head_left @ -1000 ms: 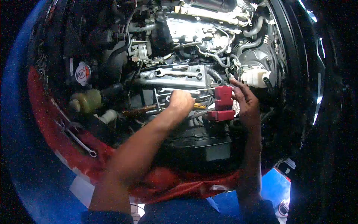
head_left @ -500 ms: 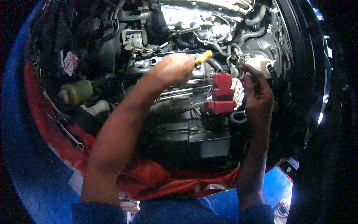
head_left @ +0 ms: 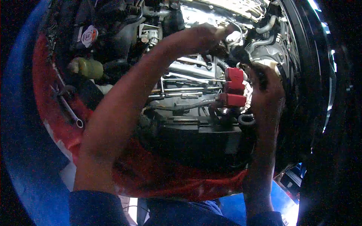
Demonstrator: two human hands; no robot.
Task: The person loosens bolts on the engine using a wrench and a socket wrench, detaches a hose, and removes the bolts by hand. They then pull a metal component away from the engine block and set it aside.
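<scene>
My left hand reaches across the engine bay, smeared by motion, its fingers over the brightly lit engine parts. At my right hand the fingers curl in, with their tips up against a dark, blurred piece that lies between the two hands; I cannot tell what it is. Just left of my right hand sit red plastic covers beside a pale corrugated strip. A whitish reservoir is partly hidden behind my right fingers.
Several wrenches and metal tools lie across the engine, above a black battery. At left are a radiator cap, a yellowish-green cylinder and a ring-ended wrench. A red cover drapes the front edge.
My left hand has moved up and right, and the yellow piece it held no longer shows. My right hand has stayed near the reservoir; a dark piece now shows by its fingertips. The view has shifted slightly.
</scene>
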